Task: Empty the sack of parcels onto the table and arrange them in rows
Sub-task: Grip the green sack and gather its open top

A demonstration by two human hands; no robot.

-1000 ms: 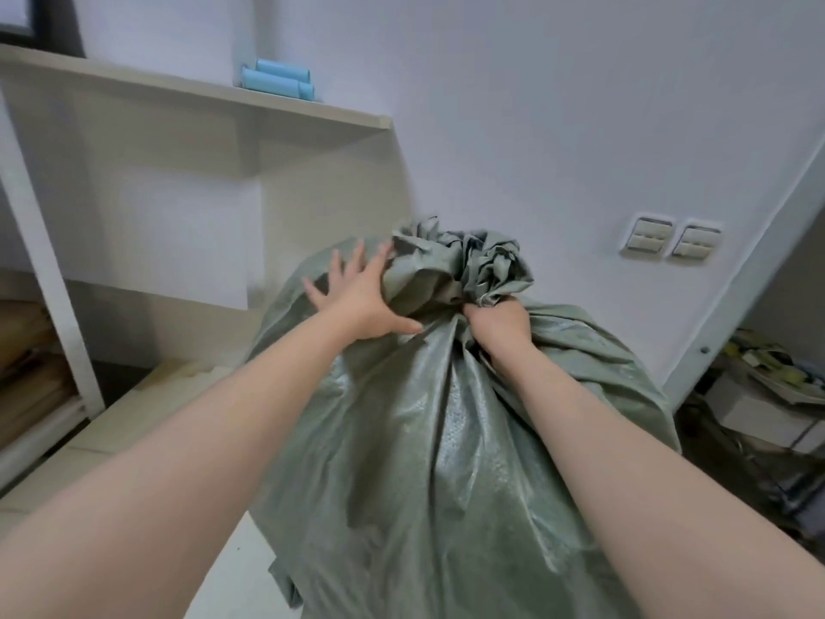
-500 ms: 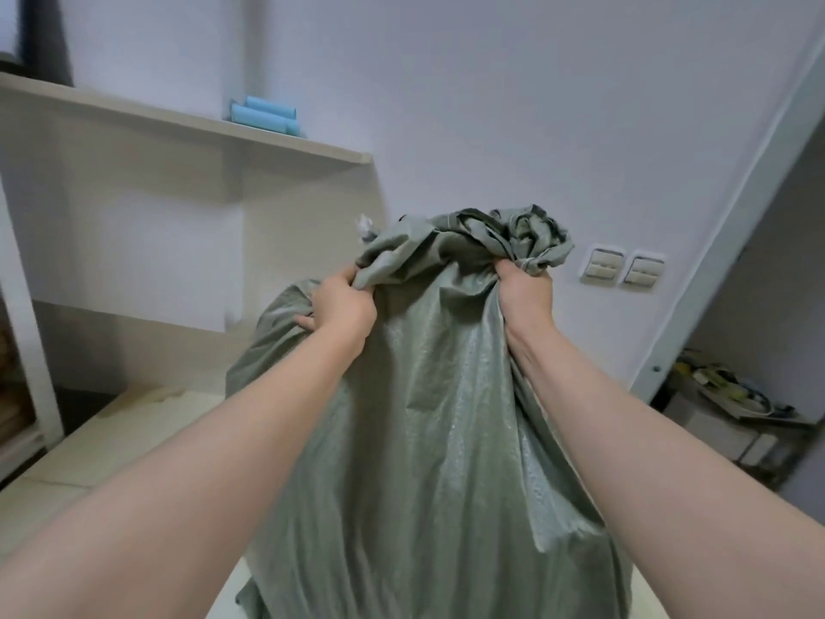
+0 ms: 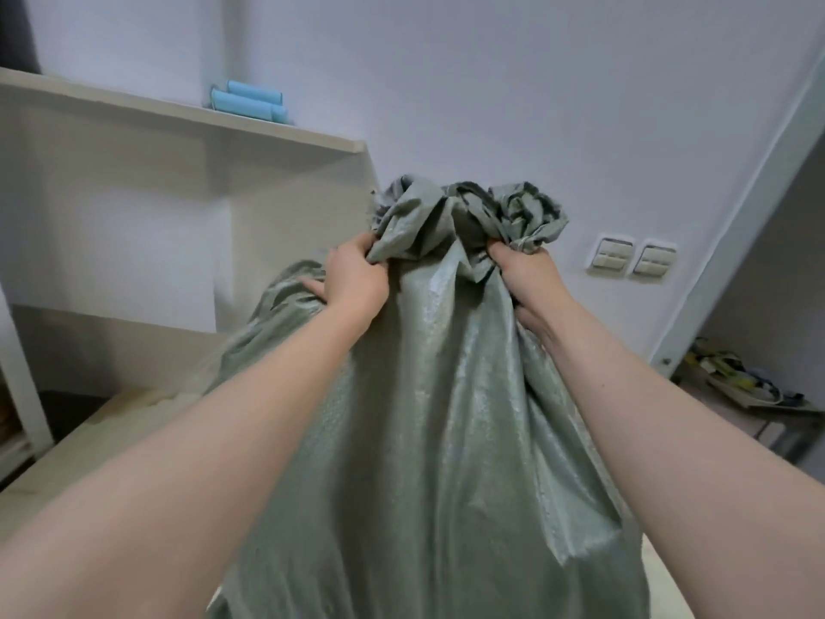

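The grey-green woven sack [image 3: 446,417] fills the middle of the view. It is held upright before the person, with its crumpled end gathered at the top. Its body hangs in long folds to the lower edge of the frame, where its foot is cut off, so whether it rests on anything cannot be told. No parcels are seen. They are judged to be inside, since a rounded bulge is pushed out at the sack's left shoulder.

The pale tabletop [image 3: 102,435] is seen below and to the left of the sack, and nothing has been tipped onto it yet. Behind it a white shelf [image 3: 178,111] is fixed against the wall.

The left grip [image 3: 355,279] is clamped on a fold just under the gathered end, with the fingers curled into the cloth. The right grip [image 3: 529,277] is clamped on the opposite side of the same neck at about the same height. The neck is probably held from both sides so that the weight is shared and the cloth is kept from slipping while the sack is lifted or turned. The emptying is judged to be barely begun.

A pair of wall switches [image 3: 634,259] is seen to the right of the sack's top. A few blue rolls [image 3: 250,100] are laid on the shelf, well apart from the work.
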